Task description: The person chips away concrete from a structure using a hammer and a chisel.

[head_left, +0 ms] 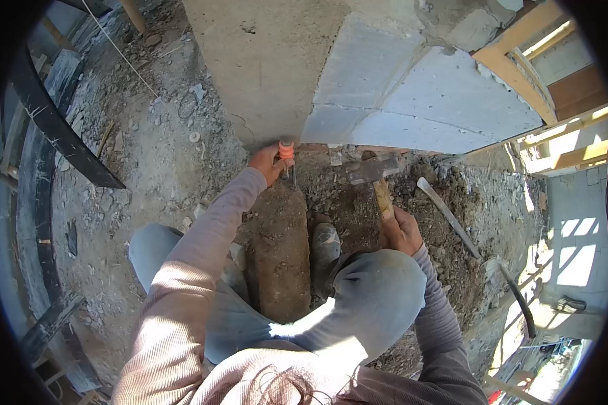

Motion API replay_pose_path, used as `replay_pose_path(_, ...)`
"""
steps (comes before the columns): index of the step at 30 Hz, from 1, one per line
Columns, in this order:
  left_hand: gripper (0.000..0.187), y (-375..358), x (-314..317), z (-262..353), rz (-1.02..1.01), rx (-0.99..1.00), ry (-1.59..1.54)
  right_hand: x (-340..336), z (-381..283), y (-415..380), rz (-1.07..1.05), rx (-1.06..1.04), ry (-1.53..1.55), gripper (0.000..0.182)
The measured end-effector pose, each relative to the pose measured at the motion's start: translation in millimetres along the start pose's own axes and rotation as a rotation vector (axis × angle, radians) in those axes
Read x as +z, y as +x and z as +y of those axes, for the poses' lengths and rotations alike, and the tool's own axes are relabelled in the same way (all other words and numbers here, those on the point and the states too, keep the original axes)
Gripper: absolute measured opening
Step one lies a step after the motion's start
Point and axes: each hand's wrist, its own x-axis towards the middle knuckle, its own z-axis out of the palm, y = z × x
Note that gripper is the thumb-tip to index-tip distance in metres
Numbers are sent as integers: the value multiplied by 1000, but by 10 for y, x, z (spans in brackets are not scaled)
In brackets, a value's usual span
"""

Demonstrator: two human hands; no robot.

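My left hand (270, 164) is wrapped round the orange grip of a chisel (286, 150) at the foot of the concrete wall. The chisel's metal shank shows below the grip, close over the end of a long dirt-covered block (281, 260) between my legs. In my right hand (402, 233) is the wooden handle of a club hammer (374, 169). Its steel head is raised to the right of the chisel, apart from it. My boot (327, 243) stands beside the block, under the hammer side.
A concrete column (263, 67) and grey wall panels (398, 94) rise straight ahead. On the rubble floor to the right lies a long metal bar (449, 217). A dark curved strip (61, 128) leans at the left, and wooden framing (520, 61) stands at the upper right.
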Motion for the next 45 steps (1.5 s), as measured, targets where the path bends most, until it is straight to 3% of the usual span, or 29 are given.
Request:
replay_pose_path(5, 35, -57, 75, -116, -24, 44, -82, 182, -431, 307, -70, -301, -479, 36)
replay_pose_path(9, 35, -92, 129, -196, -21, 129, -142, 267, -910, 333, -53, -508, -595, 28)
replay_pose_path(11, 34, -127, 20, -75, -39, 55, -175, 294, -1029, 369, 61, -717, -592, 24)
replay_pose_path(15, 34, -114, 59, -171, -12, 65, -64, 463, -916, 608, -11, -678, -528, 27)
replay_pose_path(19, 31, -100, 50, -165, 14, 65, -28, 634, -531, 1011, -196, -610, -797, 31)
replay_pose_path(26, 28, -77, 112, -251, -9, 40, -123, 445, -1127, 592, -150, -610, -671, 31)
replay_pose_path(28, 27, -89, 39, -150, -30, 14, -95, 459, -1060, 597, 71, -871, -582, 31)
replay_pose_path(29, 27, -86, 34, -160, -30, 16, -89, 487, -956, 648, 75, -874, -578, 31)
replay_pose_path(32, 28, -128, 109, -276, -66, -42, -86, 625, -487, 943, -159, -564, -794, 33)
replay_pose_path(36, 28, -141, 103, -275, -25, 38, -88, 545, -601, 921, -199, -515, -755, 32)
replay_pose_path(39, 27, -98, 79, -211, -27, 12, -65, 436, -1048, 603, -187, -592, -653, 30)
replay_pose_path(41, 26, -68, 100, -261, -33, -4, -55, 422, -1203, 484, -55, -775, -590, 29)
replay_pose_path(44, 29, -43, 105, -280, 23, 58, -179, 559, -939, 626, -8, -835, -528, 30)
replay_pose_path(45, 33, -53, 8, -112, -36, -34, -9, 608, -802, 700, -9, -826, -555, 30)
